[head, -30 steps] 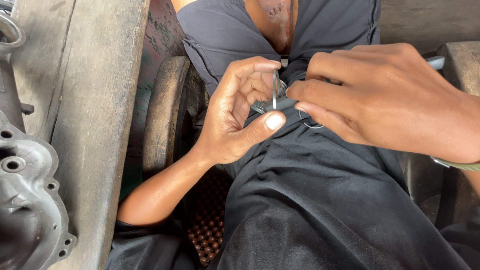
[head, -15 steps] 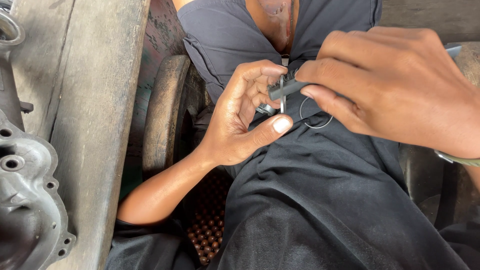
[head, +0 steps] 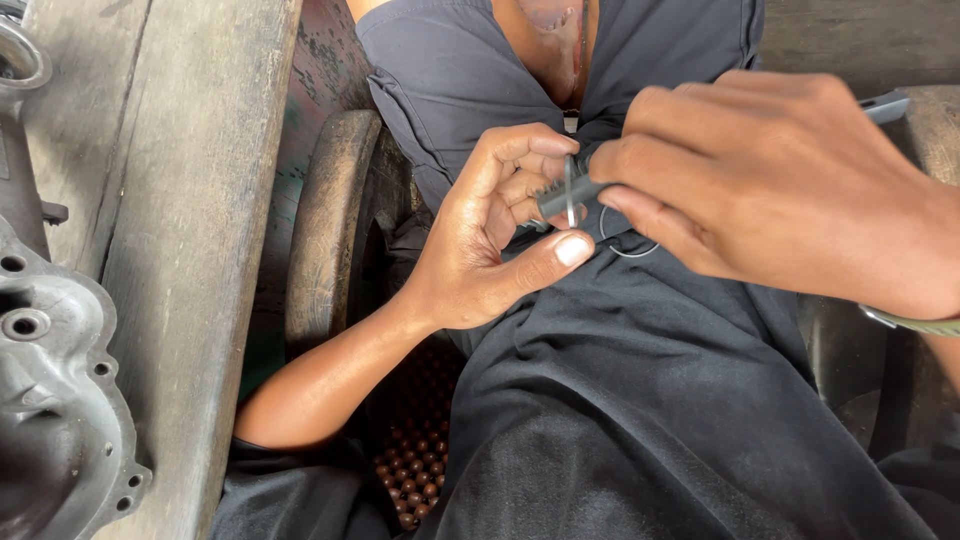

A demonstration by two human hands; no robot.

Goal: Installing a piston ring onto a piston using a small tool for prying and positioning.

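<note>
far left, a grey metal casing [head: 50,400] lies at the desk's [head: 190,250] left edge. beside the desk, a worn wheel [head: 330,220] stands on edge. left hand [head: 490,240] is curled in front of the dark shirt [head: 640,400], fingertips pinching a thin metal ring [head: 570,190]. right hand [head: 780,180] is clenched around dark pliers [head: 565,195], whose tip meets that ring; a wire loop [head: 630,245] hangs just below.

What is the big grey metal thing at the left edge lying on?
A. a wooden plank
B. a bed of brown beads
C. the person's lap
A: the grey metal casting with bolt holes lies on the worn wooden plank, well away from the left hand and right hand.
</note>
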